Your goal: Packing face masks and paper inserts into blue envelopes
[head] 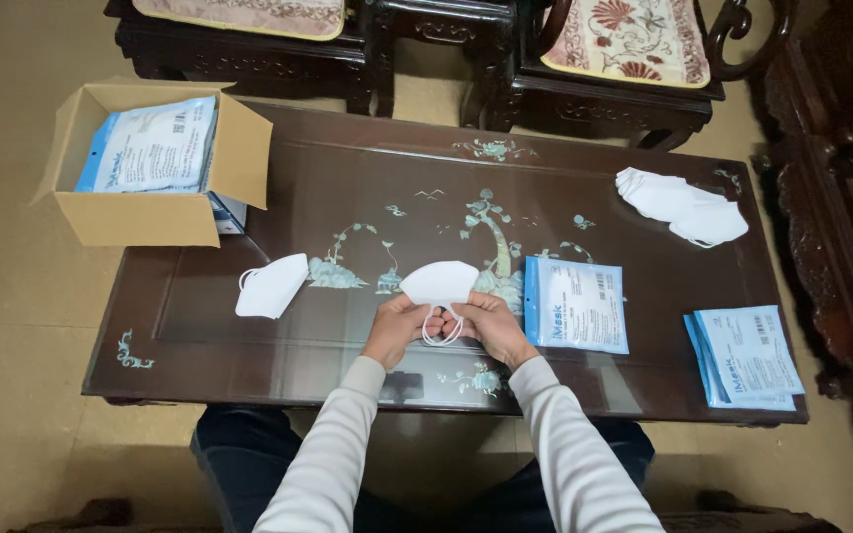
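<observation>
- Both hands met at the table's near edge: our left hand [397,324] and right hand [489,324] were each closed on the lower corners of a folded white mask [440,281], pinching it between fingers and thumb, with its ear loops [440,334] hanging between the palms.
- We had the dark inlaid table [278,178] spread with everything, so we went from the biggest thing down.
- At the far left corner, overhanging the table, stood the open cardboard box [130,219], with filled blue-and-white packets [150,146] stacked upright in it; we judged these to be the finished share.
- On the right end lay a pile of loose white masks [678,202], well apart from our hands, which we took for work left to do.
- Near the right front corner lay a small stack of flat packets [747,360]; whether they were empty we could not tell.
- Just beside our right hand lay a single packet [575,304], flat on the table.
- Left of our hands lay one more folded mask [273,286], alone and touching nothing.
- By this showing, we judged the work partly done: some packets boxed, one mask in hand, a pile unpacked.
</observation>
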